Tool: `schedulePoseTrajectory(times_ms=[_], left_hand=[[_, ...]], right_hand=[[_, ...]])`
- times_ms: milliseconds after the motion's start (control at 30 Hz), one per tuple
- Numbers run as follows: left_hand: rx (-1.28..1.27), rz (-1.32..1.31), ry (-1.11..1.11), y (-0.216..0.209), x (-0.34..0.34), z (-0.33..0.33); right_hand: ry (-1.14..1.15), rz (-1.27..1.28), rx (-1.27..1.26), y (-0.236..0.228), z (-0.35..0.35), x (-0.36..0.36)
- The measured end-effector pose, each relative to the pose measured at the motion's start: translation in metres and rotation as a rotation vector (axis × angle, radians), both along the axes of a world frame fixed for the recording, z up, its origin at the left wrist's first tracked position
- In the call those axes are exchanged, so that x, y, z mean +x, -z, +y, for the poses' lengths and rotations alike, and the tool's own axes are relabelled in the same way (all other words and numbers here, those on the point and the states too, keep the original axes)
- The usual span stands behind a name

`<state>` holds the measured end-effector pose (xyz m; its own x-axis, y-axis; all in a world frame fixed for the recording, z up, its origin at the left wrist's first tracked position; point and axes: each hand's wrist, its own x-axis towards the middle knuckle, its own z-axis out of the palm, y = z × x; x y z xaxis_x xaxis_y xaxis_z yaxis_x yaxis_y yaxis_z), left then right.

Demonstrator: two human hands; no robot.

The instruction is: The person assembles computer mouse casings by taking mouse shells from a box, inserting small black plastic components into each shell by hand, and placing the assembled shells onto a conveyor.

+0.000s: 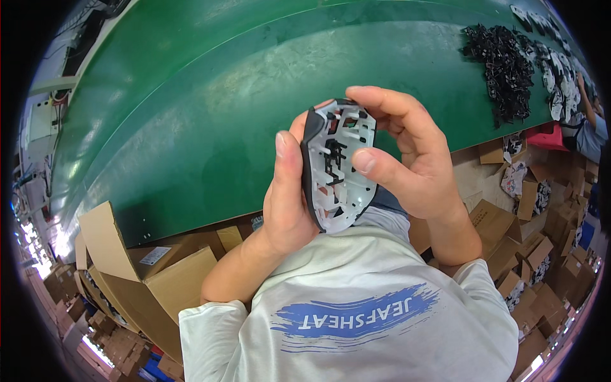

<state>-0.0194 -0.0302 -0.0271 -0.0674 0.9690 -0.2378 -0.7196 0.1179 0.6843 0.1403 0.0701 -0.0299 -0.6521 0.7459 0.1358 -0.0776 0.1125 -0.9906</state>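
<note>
Between my hands, above the near edge of the green table, is a hollow plastic housing (350, 181). It is white inside with ribs, posts and small black parts, and a black outer shell runs along its left side. My left hand (284, 207) grips that left side, its thumb upright beside the rim and its other fingers mostly hidden behind. My right hand (417, 165) is curled round the right side: the index finger reaches the top edge, and the thumb lies by the inner right wall. The open inside of the housing faces me.
The green table (210, 127) stretches ahead. At its far right lie a heap of black parts (503, 70) and several white shells (560, 79). An open cardboard box (178, 280) stands at left; more boxes (490, 223) crowd the right. Another person (592, 130) is at the far right.
</note>
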Motion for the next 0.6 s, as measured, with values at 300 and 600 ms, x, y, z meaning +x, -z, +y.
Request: schedulePoseTrajectory(times_ms=[300,600], left_hand=[[0.172,0.285,0.026,0.021,-0.007,-0.007],[0.073,0.646,-0.001,0.009,-0.007,-0.021]], right_hand=[[0.069,0.089,-0.041,0.013,-0.007,-0.004],[0.206,0.057,0.161,0.018,-0.008,-0.008]])
